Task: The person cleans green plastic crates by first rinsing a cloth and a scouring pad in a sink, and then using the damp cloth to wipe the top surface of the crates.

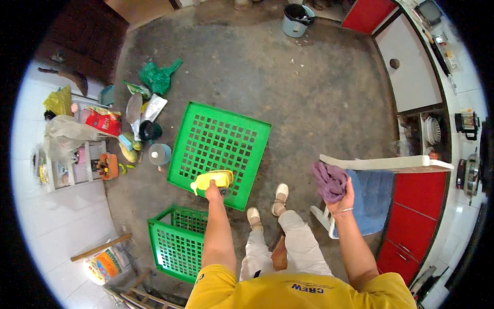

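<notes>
My left hand (212,192) is closed around a yellow squeeze bottle (218,178) with a pale nozzle pointing left. The bottle is tilted on its side over the near part of a green plastic crate (258,152), whose flat face of square holes is turned up. It hides part of that face. In my right hand (345,199) is a crumpled purple cloth (329,181), held out to the right beside a white chair (381,163). A second green crate (156,238) stands near my left forearm, which partly covers it.
Blue fabric (366,198) covers the chair seat. Red cabinets (414,203) line the right. To the left are a white shelf (80,177), a green plastic bag (157,76), and a lidded container (159,154). A bin (295,27) stands far off; a white sack (105,265) sits lower left.
</notes>
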